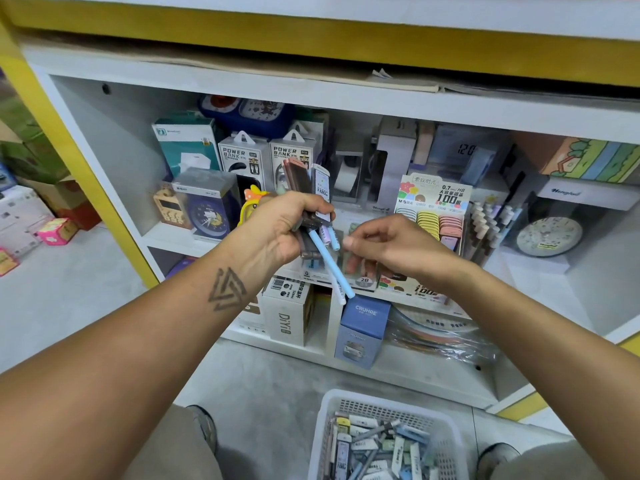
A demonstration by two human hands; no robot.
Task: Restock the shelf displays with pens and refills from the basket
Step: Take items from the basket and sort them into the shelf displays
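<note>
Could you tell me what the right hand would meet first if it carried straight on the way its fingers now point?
Probably the bundle of pens and refills gripped in the left hand. The right hand points leftward at it with a small gap; depth is unclear from this single view.

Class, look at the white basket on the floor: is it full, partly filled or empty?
Partly filled. The white basket holds a loose heap of refill packs and pens, but its perforated walls rise bare above the heap. Its near end is out of view.

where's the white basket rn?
In the head view, the white basket sits on the floor at bottom centre-right, between the person's knees and in front of the shelf unit, below the right hand. It holds loose pens and refill packs.
</note>
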